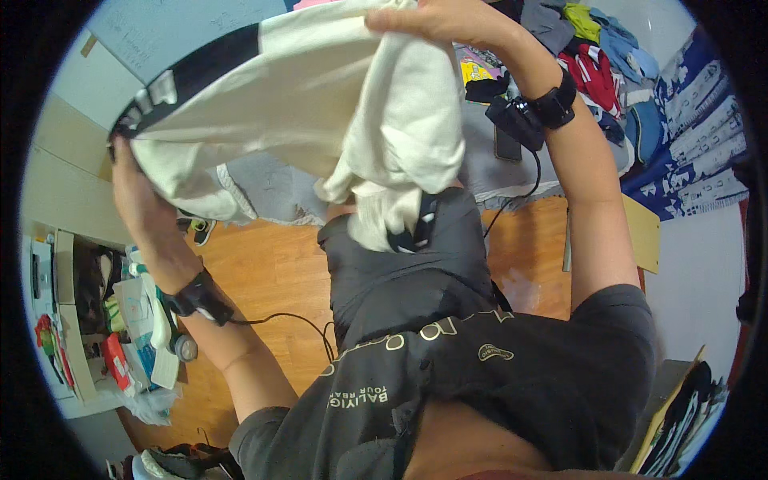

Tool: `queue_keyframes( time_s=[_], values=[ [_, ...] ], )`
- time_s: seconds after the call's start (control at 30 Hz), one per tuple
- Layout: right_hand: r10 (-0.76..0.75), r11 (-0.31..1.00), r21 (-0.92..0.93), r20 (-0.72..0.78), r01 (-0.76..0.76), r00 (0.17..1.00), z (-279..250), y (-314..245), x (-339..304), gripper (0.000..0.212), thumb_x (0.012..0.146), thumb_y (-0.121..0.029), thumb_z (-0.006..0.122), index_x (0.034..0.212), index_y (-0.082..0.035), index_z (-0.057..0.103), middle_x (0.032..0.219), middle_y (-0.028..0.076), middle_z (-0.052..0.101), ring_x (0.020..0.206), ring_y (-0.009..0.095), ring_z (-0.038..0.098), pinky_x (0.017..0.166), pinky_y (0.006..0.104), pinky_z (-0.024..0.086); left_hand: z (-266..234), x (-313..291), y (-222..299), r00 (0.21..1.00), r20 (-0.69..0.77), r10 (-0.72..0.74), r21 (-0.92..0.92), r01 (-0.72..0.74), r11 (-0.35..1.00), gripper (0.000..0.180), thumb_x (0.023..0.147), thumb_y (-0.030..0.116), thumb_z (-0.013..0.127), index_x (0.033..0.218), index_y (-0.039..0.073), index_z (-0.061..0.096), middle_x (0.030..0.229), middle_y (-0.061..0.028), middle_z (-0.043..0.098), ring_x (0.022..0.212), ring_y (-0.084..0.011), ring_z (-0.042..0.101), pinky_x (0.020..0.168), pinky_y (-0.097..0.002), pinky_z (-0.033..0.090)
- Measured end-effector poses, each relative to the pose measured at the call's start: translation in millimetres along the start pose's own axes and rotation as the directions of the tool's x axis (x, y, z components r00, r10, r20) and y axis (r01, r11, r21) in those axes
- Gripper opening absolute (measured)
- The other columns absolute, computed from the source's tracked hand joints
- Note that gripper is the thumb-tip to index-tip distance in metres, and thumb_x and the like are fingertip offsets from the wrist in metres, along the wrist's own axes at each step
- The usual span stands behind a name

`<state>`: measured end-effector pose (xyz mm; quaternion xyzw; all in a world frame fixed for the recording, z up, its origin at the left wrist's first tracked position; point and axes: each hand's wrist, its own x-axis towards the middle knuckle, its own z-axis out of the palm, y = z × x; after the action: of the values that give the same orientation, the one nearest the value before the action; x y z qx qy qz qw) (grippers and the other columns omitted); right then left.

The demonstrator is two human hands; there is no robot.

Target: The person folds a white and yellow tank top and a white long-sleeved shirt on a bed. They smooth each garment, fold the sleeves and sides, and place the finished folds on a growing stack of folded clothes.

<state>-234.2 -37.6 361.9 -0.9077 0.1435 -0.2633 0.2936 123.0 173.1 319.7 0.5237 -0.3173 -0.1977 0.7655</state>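
Wooden floor [248, 276] spreads widest down here, and beyond it runs the bed [480, 164] with its grey cover, and there's the big one up front: a cream garment with black panels [304, 88], stretched out in the air between the two hands, its middle bowing over the edge of the bed! Cream cloth sweeps from one side to the other, then drops in a bunched fold just left of and below the right hand, the dark-trimmed end hanging in front of the black shorts [400, 280]. Over on the far right, a blue-and-white patterned curtain [692, 120], and next to it a heap of clothes [588, 68] on the bed, red, blue and yellow-green all in the mix. Now the hands, well apart: the left hand [136, 188] has the garment's black-edged left end pinched at the fingertips, lower of the two; the right hand [436, 20], up at the top edge, clamps the cream cloth, thumb laid across it, other fingers partly out of sight. And smallest, a dark phone [507, 144] lies on the bed, below the right wrist's black strap [556, 104].
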Motion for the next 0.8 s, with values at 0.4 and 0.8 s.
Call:
queue_keyframes(
  time_s=[0.4, 0.8],
  values=[
    [0.169, 0.947, 0.193, 0.384, -0.258, 0.908, 147, 62, -51, 0.031, 0.081, -0.022, 0.056, 0.100, 0.001, 0.063, 0.082, 0.007, 0.063, 0.078, 0.017, 0.057, 0.071, 0.0337, 0.048, -15, -47, 82, 0.880, -0.049, 0.473, 0.347, -0.430, 0.834, 0.045, 0.110, 0.034, 0.032, 0.120, 0.000, 0.060, 0.116, -0.0151, 0.067, 0.104, -0.0274, 0.066, 0.095, -0.0444, 0.052],
    [-0.181, 0.868, 0.475, 0.032, 0.144, 0.983, 106, 122, -81, 0.036, 0.100, -0.019, 0.058, 0.130, -0.001, 0.057, 0.125, 0.009, 0.063, 0.116, 0.021, 0.058, 0.099, 0.0327, 0.046, -71, 118, 16, 0.973, 0.061, -0.222, 0.208, 0.205, 0.956, 0.039, 0.104, 0.040, 0.051, 0.114, 0.005, 0.065, 0.102, -0.0064, 0.072, 0.090, -0.0188, 0.071, 0.081, -0.0370, 0.059]
  ],
)
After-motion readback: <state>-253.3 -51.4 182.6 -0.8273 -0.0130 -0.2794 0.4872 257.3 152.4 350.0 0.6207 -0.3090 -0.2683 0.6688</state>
